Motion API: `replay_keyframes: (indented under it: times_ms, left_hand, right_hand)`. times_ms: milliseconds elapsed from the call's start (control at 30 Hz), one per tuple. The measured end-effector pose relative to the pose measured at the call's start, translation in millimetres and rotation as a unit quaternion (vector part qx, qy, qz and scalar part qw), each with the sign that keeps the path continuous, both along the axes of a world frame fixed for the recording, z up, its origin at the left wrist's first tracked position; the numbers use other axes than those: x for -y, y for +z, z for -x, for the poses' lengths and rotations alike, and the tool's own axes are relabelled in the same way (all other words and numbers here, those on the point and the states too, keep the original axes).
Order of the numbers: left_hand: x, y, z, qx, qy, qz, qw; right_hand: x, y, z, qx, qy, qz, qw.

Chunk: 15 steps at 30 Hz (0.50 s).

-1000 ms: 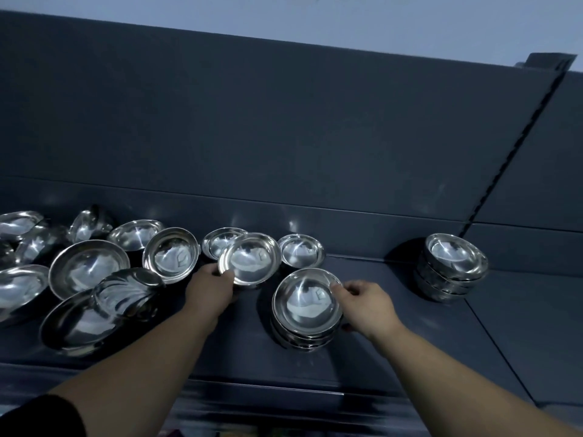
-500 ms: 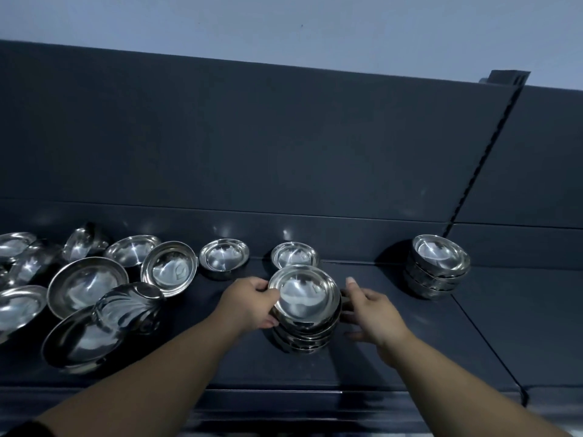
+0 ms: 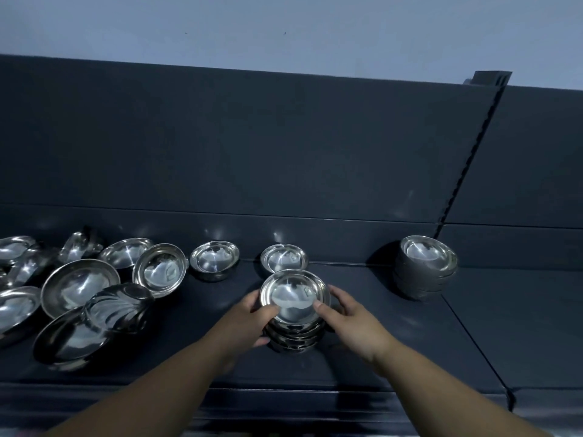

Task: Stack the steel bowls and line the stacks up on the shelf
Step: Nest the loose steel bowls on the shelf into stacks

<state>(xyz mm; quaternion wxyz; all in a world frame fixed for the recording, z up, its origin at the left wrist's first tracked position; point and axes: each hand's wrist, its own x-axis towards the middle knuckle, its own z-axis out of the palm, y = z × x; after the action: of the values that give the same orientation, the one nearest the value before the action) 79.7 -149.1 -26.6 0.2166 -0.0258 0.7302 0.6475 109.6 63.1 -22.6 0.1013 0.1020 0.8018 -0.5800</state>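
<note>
**A:** Which step is in hand?

**B:** Squaring up a second pile, I'd judge. The left hand (image 3: 249, 323) and right hand (image 3: 350, 323) clasp the near stack (image 3: 295, 334) from either side. Their fingers curl round its walls and the thumbs sit on the top bowl (image 3: 293, 294). The pile rests on the shelf (image 3: 410, 357), towards the front.

**A:** And next?

**B:** Probably sliding it back against the back panel (image 3: 347, 241), level with the finished stack (image 3: 426, 266) at right. It needs a firm two-sided hold, since nested steel slips. A small bowl (image 3: 284, 258) sits just behind, and loose bowls (image 3: 80, 287) at left are yet to be gathered.
</note>
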Motion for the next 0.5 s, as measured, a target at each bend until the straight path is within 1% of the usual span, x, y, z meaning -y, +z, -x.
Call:
replay_keyframes:
  times_ms: [100, 267, 500]
  left_hand:
    - [-26.8, 0.7, -3.8, -0.001, -0.006, -0.014, 1.000]
    - [-86.3, 1.5, -9.3, 0.004, -0.025, -0.027, 0.999]
    - [-172.7, -0.2, -18.5, -0.001, -0.047, -0.033, 0.998]
  right_hand:
    - [-23.2, 4.1, -5.6, -0.004, -0.004, 0.008, 1.000]
    - [-82.2, 7.1, -21.0, 0.003, -0.036, 0.029, 0.999]
    - [-164.8, 6.0, -40.4, -0.008, -0.088, 0.054, 0.995]
